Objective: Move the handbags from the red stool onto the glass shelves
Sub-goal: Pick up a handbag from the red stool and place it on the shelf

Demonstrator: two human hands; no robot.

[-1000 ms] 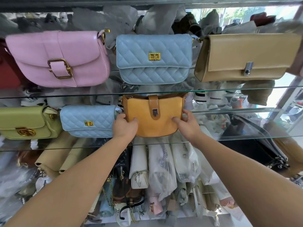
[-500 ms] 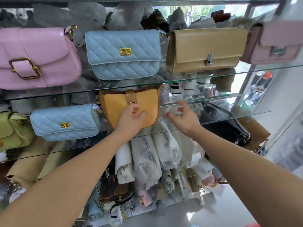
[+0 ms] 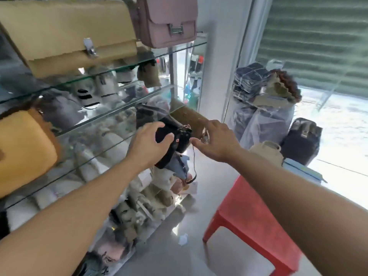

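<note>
While the left hand [image 3: 147, 145] grips the black bag [image 3: 179, 136], thumb curled over its top, the bag stands tilted at the right end of the lower shelf [image 3: 83, 162], its lower part hanging past the glass edge. Whether its base bears on the glass cannot be told. Right hand [image 3: 217, 140]: fingers spread and loose, holding nothing. Its thumb tip is just beside the bag's metal fitting, where a thin cord [image 3: 194, 162] drops free below the shelf.

Judgement: the step in hand is seating this bag on the shelf. To do it well:
1. Push the bag back until its whole base is over glass. Left overhanging, it would likely tip forward on release.
2. Stand it upright, front outward, in line with the yellow bag [image 3: 25, 150] further left on the same shelf.
3. Gather the cord with the right hand and tuck it behind, so it cannot snag or drag the bag off.
4. Let go only once the bag stands alone.

Stool [image 3: 245, 214]: the visible seat carries no bag, though the right arm hides part of it. A beige bag [image 3: 266, 152] stands beyond it. Whether that bag is on the stool or the floor cannot be told.
</note>
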